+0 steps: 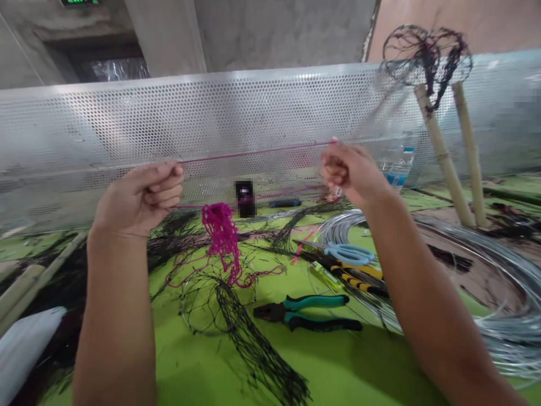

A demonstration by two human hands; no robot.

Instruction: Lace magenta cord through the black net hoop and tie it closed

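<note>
A magenta yarn strand (253,152) runs taut between my two raised hands. My left hand (141,194) is closed, pinching its left end between thumb and forefinger. At the other end, my right hand (346,172) pinches it with curled fingers. A second strand passes lower, from my left fingers toward the right hand. Below hangs a tangled magenta yarn bundle (222,231), with loose loops trailing onto the green tabletop (181,366). Nearer me lies a black net (262,344) with a wire hoop, beside green-handled pliers (308,312).
Blue-handled scissors (349,253), a yellow-black handled tool (359,281) and a lime-green cutter (325,276) lie on the right. A large wire coil (507,327) surrounds my right forearm. Bamboo poles (443,152) stand before a perforated metal panel (253,113). Black netting (54,321) lies left.
</note>
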